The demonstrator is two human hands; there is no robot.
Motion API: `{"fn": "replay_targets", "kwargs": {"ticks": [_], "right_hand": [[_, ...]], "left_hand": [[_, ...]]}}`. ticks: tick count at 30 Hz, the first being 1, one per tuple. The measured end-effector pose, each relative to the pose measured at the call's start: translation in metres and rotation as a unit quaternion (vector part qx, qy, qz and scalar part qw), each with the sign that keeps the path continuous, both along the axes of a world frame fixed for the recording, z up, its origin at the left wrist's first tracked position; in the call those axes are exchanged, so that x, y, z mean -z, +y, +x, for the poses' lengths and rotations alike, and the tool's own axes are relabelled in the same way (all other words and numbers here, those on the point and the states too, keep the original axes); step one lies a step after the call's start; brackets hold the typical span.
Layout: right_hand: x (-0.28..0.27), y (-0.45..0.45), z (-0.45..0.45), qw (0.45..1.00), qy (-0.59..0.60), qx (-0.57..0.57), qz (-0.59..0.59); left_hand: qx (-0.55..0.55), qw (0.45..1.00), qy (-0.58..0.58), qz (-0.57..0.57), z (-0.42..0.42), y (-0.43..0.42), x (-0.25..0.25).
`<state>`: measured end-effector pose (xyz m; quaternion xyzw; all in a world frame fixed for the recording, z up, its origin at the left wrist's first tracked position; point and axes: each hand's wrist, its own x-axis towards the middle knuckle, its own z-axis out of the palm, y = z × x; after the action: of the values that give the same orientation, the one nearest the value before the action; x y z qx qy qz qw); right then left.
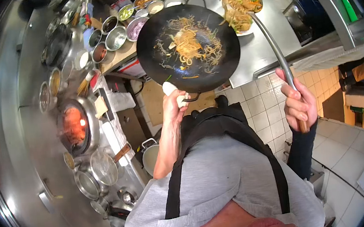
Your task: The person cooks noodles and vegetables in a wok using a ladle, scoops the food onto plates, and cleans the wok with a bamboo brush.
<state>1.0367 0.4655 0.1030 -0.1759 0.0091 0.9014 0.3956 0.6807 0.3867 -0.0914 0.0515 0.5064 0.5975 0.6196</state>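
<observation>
My left hand [175, 104] is closed round a folded white cloth [169, 88] and the near loop handle of a large black wok [147, 59]. Noodles [188, 46] lie in the wok's middle, with thin strands stuck around them. In my right hand [298, 101] is the wooden grip of a long metal wok ladle [271, 37]. The ladle's head is among noodles at the plate [251, 30] beyond the wok's right rim, and those noodles hide its shape. Fried noodles with green vegetables [243, 0] heap on that plate.
Several metal bowls of ingredients [116, 38] line the counter behind and left of the wok. A burner [74, 124] glows orange at the left, near a mesh strainer [104, 166]. The plate rests on a steel counter [269, 55]. A pot [151, 156] stands low beside my left arm.
</observation>
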Motion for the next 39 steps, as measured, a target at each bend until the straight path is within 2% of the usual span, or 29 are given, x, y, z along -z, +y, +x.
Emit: {"fn": "replay_targets", "kwargs": {"ticks": [4, 7, 10, 14, 18, 25, 26, 28, 31, 33, 36, 39], "right_hand": [[0.016, 0.028, -0.006, 0.996, -0.042, 0.053, 0.058], [0.051, 0.059, -0.012, 0.992, -0.087, 0.07, 0.065], [0.097, 0.099, -0.013, 0.981, -0.182, 0.051, 0.044], [0.138, 0.148, -0.011, 0.928, -0.369, 0.011, 0.047], [0.171, 0.157, -0.027, 0.852, -0.52, 0.025, 0.059], [0.173, 0.18, -0.001, 0.797, -0.598, -0.02, 0.085], [0.171, 0.18, 0.003, 0.766, -0.632, -0.027, 0.115], [0.219, 0.186, 0.013, 0.581, -0.774, 0.005, 0.25], [0.224, 0.185, 0.012, 0.558, -0.782, 0.035, 0.275], [0.178, 0.175, -0.01, 0.677, -0.714, 0.038, 0.178], [0.178, 0.16, -0.015, 0.82, -0.556, 0.101, 0.093], [0.166, 0.14, -0.013, 0.889, -0.429, 0.144, 0.064]], "left_hand": [[-0.003, 1.0, -0.008, -0.011, -0.004, 0.004, -0.003], [-0.008, 1.0, 0.008, -0.022, -0.002, -0.001, -0.02], [-0.019, 0.999, 0.008, -0.036, -0.004, -0.011, -0.018], [-0.035, 0.998, -0.002, -0.055, 0.003, -0.013, -0.027], [-0.067, 0.996, -0.006, -0.063, 0.011, -0.02, -0.033], [-0.099, 0.991, 0.0, -0.086, 0.023, -0.013, -0.038], [-0.102, 0.991, -0.002, -0.087, 0.024, -0.012, -0.039], [-0.107, 0.99, -0.007, -0.09, 0.024, -0.012, -0.039], [-0.078, 0.993, -0.009, -0.085, 0.017, -0.017, -0.033], [-0.074, 0.994, -0.012, -0.084, 0.012, -0.021, -0.028], [-0.066, 0.994, -0.016, -0.079, 0.007, -0.025, -0.027], [-0.071, 0.994, -0.043, -0.066, -0.001, -0.026, -0.019]]}}
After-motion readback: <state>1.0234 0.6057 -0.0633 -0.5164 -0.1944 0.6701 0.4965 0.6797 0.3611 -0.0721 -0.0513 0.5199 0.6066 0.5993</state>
